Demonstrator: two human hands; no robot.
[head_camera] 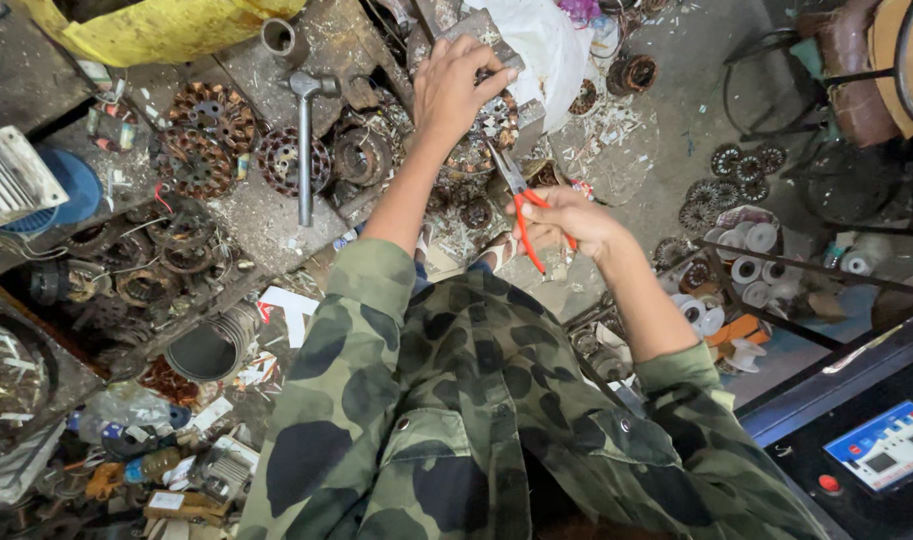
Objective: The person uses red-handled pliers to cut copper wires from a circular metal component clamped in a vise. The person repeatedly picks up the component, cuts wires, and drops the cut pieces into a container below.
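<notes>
While the left hand (456, 85) is pressing down, fingers curled, on a round motor stator (488, 125) lying on the cluttered desk (266, 215), the right hand (566, 220) is gripping red-handled pliers (521, 200), their tip reaching toward the stator just below the left hand. Copper winding is showing in the stator, so stripping appears unfinished. Similar stators (201, 135) are lying well apart to the left, beside a metal hammer (304, 140). White spools (751, 250) are sitting to the right.
</notes>
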